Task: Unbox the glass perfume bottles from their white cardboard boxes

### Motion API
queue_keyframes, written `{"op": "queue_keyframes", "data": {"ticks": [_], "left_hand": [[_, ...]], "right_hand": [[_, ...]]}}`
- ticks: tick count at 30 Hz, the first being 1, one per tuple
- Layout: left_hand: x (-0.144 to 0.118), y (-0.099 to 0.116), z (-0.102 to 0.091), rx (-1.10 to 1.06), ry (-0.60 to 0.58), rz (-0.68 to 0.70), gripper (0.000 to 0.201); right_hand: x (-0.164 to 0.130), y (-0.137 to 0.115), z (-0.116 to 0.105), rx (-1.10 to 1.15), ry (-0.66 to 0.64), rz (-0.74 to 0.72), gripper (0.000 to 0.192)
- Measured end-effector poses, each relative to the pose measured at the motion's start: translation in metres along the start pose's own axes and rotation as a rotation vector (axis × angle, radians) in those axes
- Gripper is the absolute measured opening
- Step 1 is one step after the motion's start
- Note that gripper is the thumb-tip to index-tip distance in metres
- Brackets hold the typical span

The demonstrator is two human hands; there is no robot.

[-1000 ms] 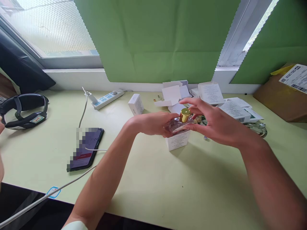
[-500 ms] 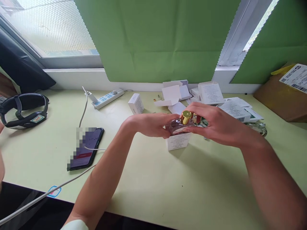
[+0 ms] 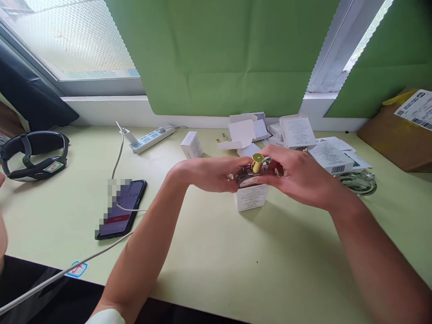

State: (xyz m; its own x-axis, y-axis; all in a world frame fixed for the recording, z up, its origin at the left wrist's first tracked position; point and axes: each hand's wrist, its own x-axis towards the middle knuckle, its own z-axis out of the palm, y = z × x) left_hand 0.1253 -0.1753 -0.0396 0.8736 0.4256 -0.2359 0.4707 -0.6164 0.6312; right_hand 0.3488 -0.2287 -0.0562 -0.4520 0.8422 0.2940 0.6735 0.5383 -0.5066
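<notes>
Both my hands hold a clear glass perfume bottle [image 3: 243,174] with a gold cap [image 3: 257,162] over the pale green table [image 3: 216,252]. My left hand [image 3: 209,173] grips the bottle's left side. From the right, my right hand [image 3: 297,175] closes its fingers around the neck and cap. A small white printed box [image 3: 250,197] stands directly beneath the bottle on the table. How far the bottle sits inside the box is hidden by my fingers.
Several white boxes [image 3: 297,132] and leaflets lie behind my hands. A smaller white box [image 3: 191,145] and a power strip [image 3: 151,138] sit further left. A phone [image 3: 122,208] with a white cable, a black headset [image 3: 33,155] and a brown carton [image 3: 400,135] also rest here.
My right hand's fingers, spread open beside the cap a second ago, have closed around the bottle's neck. The bottle shifted slightly upward and left.
</notes>
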Motion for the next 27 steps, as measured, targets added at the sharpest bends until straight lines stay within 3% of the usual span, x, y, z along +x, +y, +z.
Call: {"op": "queue_keyframes", "data": {"ticks": [6, 11, 14, 27], "left_hand": [[0.0005, 0.0042, 0.0008, -0.015, -0.001, 0.019, 0.016], [0.0011, 0.0045, -0.0005, -0.125, -0.023, 0.015, 0.025], [-0.0006, 0.0033, -0.0042, -0.17, -0.032, 0.033, 0.026], [0.0006, 0.0009, -0.0041, -0.226, 0.033, -0.022, 0.031]], "right_hand": [[-0.0016, -0.0012, -0.0004, -0.033, -0.063, -0.014, 0.021], [-0.0041, -0.003, -0.0037, -0.007, -0.155, -0.087, 0.033], [-0.0058, -0.0026, -0.0063, 0.012, -0.199, -0.084, 0.03], [-0.0031, -0.0033, 0.0009, -0.129, -0.196, -0.046, 0.016]]}}
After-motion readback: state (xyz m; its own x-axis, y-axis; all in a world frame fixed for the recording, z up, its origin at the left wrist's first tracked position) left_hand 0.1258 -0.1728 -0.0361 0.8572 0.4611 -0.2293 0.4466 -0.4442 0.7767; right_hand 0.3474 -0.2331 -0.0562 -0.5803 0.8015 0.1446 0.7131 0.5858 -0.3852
